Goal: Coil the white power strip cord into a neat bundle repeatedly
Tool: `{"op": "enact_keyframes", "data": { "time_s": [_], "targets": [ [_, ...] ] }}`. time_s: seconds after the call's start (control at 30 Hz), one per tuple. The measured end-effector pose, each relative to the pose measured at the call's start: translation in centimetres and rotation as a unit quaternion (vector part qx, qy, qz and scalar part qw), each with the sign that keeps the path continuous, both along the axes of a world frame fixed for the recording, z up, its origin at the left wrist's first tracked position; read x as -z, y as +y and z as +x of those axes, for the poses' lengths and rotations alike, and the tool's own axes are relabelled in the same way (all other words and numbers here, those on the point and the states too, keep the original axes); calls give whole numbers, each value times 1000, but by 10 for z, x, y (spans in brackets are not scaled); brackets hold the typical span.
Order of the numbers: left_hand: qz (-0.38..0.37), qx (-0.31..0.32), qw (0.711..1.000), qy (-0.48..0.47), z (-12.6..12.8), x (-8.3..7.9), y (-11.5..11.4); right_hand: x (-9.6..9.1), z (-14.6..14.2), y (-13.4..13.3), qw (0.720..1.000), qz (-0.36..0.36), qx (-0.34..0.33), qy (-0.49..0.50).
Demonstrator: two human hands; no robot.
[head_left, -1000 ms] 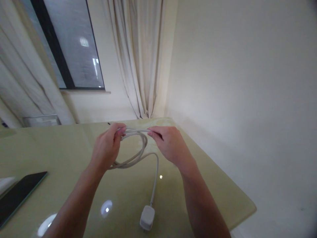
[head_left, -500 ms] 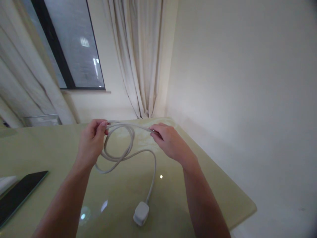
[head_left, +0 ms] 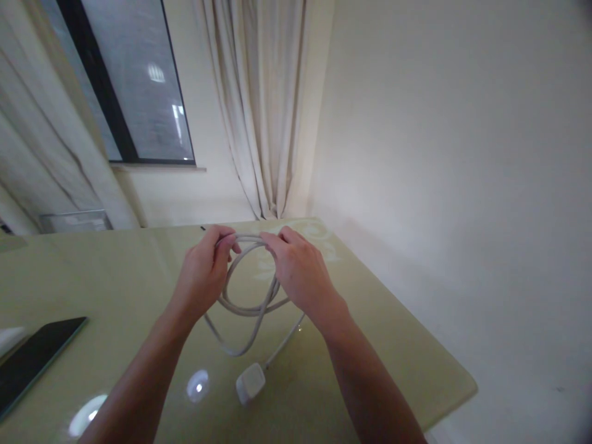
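Note:
A white cable (head_left: 253, 311) hangs in loose loops between my hands above the table. My left hand (head_left: 208, 265) pinches the upper strands on the left side of the coil. Close beside it, my right hand (head_left: 298, 265) has its thumb and fingers closed on the same strands at the right. Below the loops, the cable runs to a white power adapter (head_left: 250, 383), which lies nearer to me. Part of the cable is hidden behind my right hand.
The glossy pale green table (head_left: 388, 345) has its corner at the right, by the bare wall (head_left: 439, 185). A dark flat tablet-like object (head_left: 41, 354) lies at the left beside a white item (head_left: 10, 339). Curtains (head_left: 263, 111) and a window (head_left: 139, 80) are behind.
My hands have come closer together, the left moving right and the right slightly left. The strands between them have shortened, the loops have shifted right, and the adapter has moved slightly left.

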State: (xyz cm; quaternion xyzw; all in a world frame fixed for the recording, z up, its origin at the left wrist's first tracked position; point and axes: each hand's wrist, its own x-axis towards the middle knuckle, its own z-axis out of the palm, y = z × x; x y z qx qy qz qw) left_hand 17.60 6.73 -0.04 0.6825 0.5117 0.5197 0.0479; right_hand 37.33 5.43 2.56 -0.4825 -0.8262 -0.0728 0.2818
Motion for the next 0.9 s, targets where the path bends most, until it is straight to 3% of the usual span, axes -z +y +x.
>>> {"op": "enact_keyframes", "data": {
  "time_s": [0.17,0.3,0.37,0.43,0.5,0.6,0.77,0.9],
  "targets": [
    [10,15,988,-151,-9,2,4,5,16,19,991,-44,-51,113],
    [-6,21,958,-285,-24,4,15,10,34,35,955,-144,-107,238],
    [-13,2,947,-321,-31,5,20,9,39,39,936,-153,-124,291],
    [-14,-19,950,-313,-34,5,22,5,39,35,921,-114,-130,350],
    [2,-48,971,-234,-34,5,20,-2,35,26,912,-59,-134,383],
    [30,-53,990,-127,-22,3,12,-7,19,9,930,-24,-146,338],
    [24,5,987,-157,6,-2,-5,7,-16,0,967,-7,-132,217],
    [-15,134,975,-178,8,-8,-10,16,-25,6,969,8,-65,237]
  ]
}}
